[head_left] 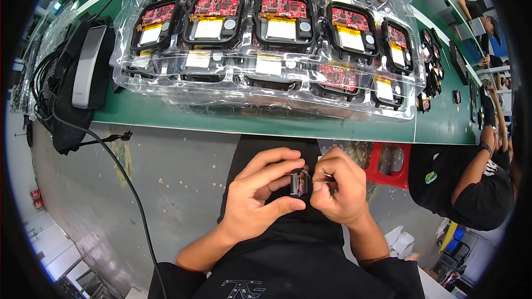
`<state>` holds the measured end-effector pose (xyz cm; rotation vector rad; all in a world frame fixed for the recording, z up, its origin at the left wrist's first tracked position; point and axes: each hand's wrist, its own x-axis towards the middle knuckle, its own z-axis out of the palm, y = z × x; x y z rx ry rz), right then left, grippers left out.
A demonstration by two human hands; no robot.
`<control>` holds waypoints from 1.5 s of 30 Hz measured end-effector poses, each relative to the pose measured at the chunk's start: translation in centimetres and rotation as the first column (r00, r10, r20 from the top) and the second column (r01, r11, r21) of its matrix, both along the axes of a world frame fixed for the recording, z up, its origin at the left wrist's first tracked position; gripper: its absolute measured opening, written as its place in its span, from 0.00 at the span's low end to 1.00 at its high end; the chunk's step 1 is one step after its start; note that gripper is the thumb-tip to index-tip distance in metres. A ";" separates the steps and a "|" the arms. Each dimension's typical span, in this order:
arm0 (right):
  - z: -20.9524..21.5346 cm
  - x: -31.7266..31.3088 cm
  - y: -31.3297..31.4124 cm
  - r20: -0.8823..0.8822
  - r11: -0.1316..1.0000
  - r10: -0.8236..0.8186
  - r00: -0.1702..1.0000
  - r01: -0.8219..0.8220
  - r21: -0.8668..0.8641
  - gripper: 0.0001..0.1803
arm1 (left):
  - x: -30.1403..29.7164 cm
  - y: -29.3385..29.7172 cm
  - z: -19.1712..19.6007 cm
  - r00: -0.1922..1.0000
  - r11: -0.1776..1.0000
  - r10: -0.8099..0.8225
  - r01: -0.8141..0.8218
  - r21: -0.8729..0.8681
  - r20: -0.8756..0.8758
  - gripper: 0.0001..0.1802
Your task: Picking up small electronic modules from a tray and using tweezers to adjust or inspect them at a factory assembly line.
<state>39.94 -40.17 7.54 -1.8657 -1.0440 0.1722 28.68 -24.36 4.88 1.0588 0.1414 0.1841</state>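
In front of my body, my left hand (252,196) grips a small black device housing (300,183) between thumb and fingers. It is tipped on edge, and a bit of red circuit board shows inside. Close on its right, my right hand (344,188) is closed in a pinch around a slim metal-looking tool (325,178) pointing at the housing. Most of this tool hides behind the fingers, so its exact kind and whether it touches the housing are unclear.
Stacked clear plastic trays (266,97) with several black housings (285,19) cover much of the green table (194,122). A grey-and-black box-shaped device (91,66) and a black cable (130,182) lie left. A red stool (388,166) and a co-worker in black (465,188) are right.
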 end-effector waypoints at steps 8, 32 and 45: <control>1.9 -0.7 -1.2 0.146 0.924 -0.360 0.922 0.374 -0.081 0.13 | -0.2 0.0 -0.5 1.000 0.980 0.023 -0.019 -0.198 0.018 0.31; -0.5 -1.6 -0.8 0.461 0.975 -0.191 0.867 0.223 -0.016 0.14 | 0.1 -0.8 0.2 0.987 0.987 0.090 -0.106 -0.120 -0.132 0.38; 0.1 -1.6 -0.8 0.111 0.980 -0.188 0.976 0.195 -0.048 0.11 | 0.0 -0.8 0.0 0.989 0.988 0.099 -0.111 -0.106 -0.114 0.39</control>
